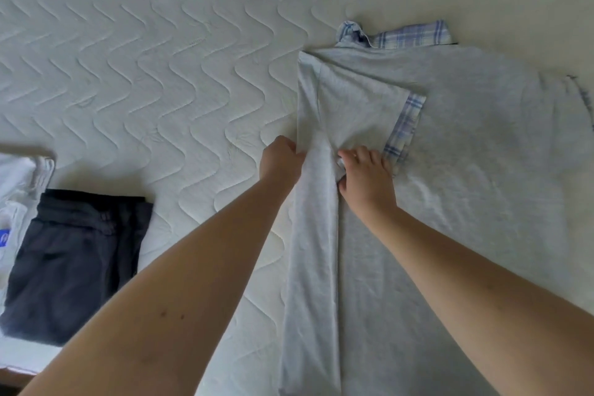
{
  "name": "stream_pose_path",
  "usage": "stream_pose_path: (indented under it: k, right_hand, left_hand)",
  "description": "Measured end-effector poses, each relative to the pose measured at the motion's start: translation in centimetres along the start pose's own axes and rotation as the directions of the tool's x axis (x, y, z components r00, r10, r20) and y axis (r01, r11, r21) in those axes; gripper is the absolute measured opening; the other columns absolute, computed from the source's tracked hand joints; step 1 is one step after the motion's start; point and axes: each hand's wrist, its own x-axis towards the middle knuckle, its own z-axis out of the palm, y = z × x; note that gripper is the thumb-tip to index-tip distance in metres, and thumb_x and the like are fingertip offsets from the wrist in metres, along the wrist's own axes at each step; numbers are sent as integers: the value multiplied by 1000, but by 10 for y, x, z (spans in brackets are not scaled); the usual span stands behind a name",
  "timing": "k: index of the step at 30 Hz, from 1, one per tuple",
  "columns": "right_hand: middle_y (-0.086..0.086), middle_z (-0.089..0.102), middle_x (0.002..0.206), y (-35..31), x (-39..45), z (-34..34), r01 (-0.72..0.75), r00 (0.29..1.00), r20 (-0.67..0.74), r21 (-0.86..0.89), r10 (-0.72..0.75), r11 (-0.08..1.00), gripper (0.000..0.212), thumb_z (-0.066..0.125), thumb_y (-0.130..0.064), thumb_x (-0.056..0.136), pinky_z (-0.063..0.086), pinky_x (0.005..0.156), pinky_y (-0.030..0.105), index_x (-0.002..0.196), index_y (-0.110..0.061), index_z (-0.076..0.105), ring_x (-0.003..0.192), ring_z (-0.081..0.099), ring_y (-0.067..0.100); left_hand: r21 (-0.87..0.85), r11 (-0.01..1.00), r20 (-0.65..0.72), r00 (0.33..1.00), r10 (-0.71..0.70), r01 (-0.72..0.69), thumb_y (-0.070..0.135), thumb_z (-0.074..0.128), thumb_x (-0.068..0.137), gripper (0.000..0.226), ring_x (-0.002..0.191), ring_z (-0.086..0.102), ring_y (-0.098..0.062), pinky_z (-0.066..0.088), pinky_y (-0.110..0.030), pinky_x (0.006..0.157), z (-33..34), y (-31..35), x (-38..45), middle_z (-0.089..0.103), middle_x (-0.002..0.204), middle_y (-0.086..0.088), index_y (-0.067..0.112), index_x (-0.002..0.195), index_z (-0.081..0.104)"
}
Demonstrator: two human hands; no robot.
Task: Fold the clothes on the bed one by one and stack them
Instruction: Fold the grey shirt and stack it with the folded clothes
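Observation:
A light grey shirt (466, 170) with a blue plaid collar and sleeve cuffs lies spread on the white quilted mattress (144, 58), at the right. Its left side is folded inward as a long strip, with the sleeve laid across the body. My left hand (281, 159) grips the outer edge of that folded strip. My right hand (366, 175) pinches the fabric at the strip's inner edge, just below the plaid cuff. At the left edge sits a folded dark garment (74, 264) on top of a folded white one (16, 183).
The mattress edge and a strip of brown bed frame (16, 378) show at the lower left. Bare quilted surface stretches between the stack and the shirt and across the top of the view.

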Motion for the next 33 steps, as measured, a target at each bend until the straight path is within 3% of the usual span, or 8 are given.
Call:
stream_pose_path:
  k: [5, 8, 13, 17, 21, 26, 29, 33]
  right_hand:
    - [13, 63, 94, 13, 4, -3, 24, 996, -93, 96, -15, 995, 18, 63, -6, 85, 46, 79, 45, 103, -7, 67, 87, 58, 36]
    - [12, 63, 93, 21, 0, -5, 33, 998, -65, 100, -27, 994, 18, 66, -6, 84, 47, 77, 45, 103, -7, 68, 85, 59, 34]
    - [5, 63, 103, 30, 6, -6, -18, 1000, -9, 251, 20, 968, 32, 60, -5, 82, 41, 91, 39, 112, -13, 66, 99, 56, 28]
    - [3, 64, 112, 32, 29, -11, -101, 984, -100, 363, 146, 927, 30, 60, -10, 86, 35, 97, 39, 115, -15, 65, 110, 55, 27]
    - [0, 58, 128, 34, 67, -18, -111, 978, -140, 265, 152, 958, 39, 59, -22, 91, 30, 104, 40, 130, -20, 57, 124, 46, 26]
    - [4, 38, 151, 43, 120, -30, -141, 987, -62, 153, 151, 978, 57, 53, -36, 96, 18, 115, 44, 148, -21, 35, 141, 27, 27]
    - [8, 49, 137, 58, 145, -40, -202, 977, -53, 95, 208, 975, 52, 55, -44, 93, 25, 105, 45, 139, -22, 45, 128, 38, 32]
    - [4, 60, 98, 71, 163, -54, -206, 971, 128, 5, 204, 979, 41, 59, -57, 87, 31, 88, 41, 104, -20, 59, 106, 51, 31]
  left_hand:
    - [-60, 998, 34, 999, -33, 35, 12, 55, 87, 15, 71, 58, -23, 55, -36, 66, -6, -7, 13, 65, 78, -8, 8, 81, 69]
    - [-54, 998, 54, 998, -20, 23, 16, 56, 90, 16, 81, 59, -19, 54, -36, 73, -8, -12, 18, 62, 83, 2, 10, 94, 70]
    - [-45, 994, -43, 994, 101, -103, 22, 49, 97, 13, 88, 60, -18, 41, -20, 63, -17, 6, 52, 61, 85, 9, 21, 98, 61]
    - [-38, 970, -58, 969, 238, -241, 18, 45, 99, 38, 87, 60, -20, 44, -23, 66, -29, 41, 109, 60, 107, -6, 25, 137, 49]
    - [42, 912, 62, 912, 405, -408, 12, 41, 101, 41, 90, 54, -19, 42, -23, 69, -45, 75, 157, 51, 111, -6, 31, 137, 47]
    - [255, 814, 332, 838, 433, -521, 27, 58, 98, 22, 96, 57, -16, 36, -23, 76, -65, 101, 197, 63, 108, 0, 19, 118, 65]
    - [456, 649, 505, 777, 375, -609, 37, 60, 96, 31, 86, 56, -13, 35, -25, 73, -80, 112, 210, 67, 91, 1, 16, 119, 65]
    - [521, 518, 618, 718, 319, -678, 36, 60, 96, 27, 75, 58, -12, 38, -26, 66, -92, 127, 224, 63, 78, 9, 15, 111, 67]
